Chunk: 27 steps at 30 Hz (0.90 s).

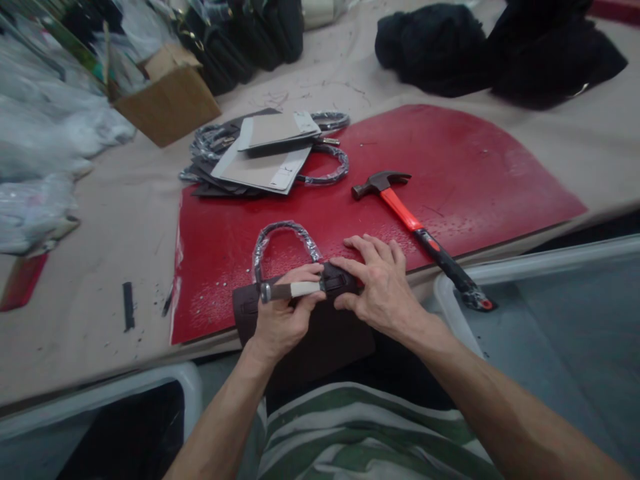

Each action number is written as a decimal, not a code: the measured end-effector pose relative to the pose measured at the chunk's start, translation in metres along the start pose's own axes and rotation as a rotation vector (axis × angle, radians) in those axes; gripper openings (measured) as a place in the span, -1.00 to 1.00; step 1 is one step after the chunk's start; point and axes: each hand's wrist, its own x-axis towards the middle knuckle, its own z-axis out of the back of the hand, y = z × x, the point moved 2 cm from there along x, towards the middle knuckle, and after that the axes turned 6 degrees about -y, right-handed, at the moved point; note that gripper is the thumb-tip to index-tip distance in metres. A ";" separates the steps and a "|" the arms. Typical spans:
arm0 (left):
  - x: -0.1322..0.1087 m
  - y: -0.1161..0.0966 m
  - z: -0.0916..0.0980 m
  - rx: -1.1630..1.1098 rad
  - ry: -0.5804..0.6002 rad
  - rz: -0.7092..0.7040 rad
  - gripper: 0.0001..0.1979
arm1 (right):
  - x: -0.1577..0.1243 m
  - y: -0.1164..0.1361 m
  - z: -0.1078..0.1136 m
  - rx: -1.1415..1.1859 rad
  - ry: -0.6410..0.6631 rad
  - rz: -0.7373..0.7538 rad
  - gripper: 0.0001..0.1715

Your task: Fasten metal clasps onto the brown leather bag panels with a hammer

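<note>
Bracing a dark brown leather-like panel (325, 337) at the near edge of a flat red board (450, 147); both hands in use. Panel's upper part is rested on the board, lower part is hung over the edge toward a green-and-white striped garment (370, 433). Probably placed so the worked strip gets hard backing.

Left hand (287, 310): closed around a short hand tool with a white-and-brown handle and metal end cap (295, 289), held crosswise between fingers and thumb, tip end toward the right. Tip itself too small to read.

Right hand (383, 287): fingers spread, thumb and forefinger set either side of the panel's right end. Likely steadying; whether it is pinched or just pressed can't be told.

Looped handle in clear plastic wrap (257, 253) is laid flat beyond the left hand, presumably kept off the working strip.

Edges: claw hammer with an orange-and-black handle (433, 245) is laid diagonally, head on the board, butt projected past the table edge over a pale plastic bin (453, 317). Looks within easy right-hand reach, but could be knocked by the forearm. Far-left board corner is taken by stacked grey-beige panels (263, 167). Most room is left on the board's right, beyond the hammer.
</note>
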 end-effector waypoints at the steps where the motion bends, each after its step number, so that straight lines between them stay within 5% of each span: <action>1: 0.001 0.000 0.000 -0.001 -0.006 0.019 -0.91 | 0.000 0.000 0.000 0.002 0.002 -0.003 -0.31; 27: -0.005 -0.002 -0.013 0.179 -0.081 -0.180 -0.85 | -0.002 0.002 0.003 0.001 -0.003 -0.008 -0.22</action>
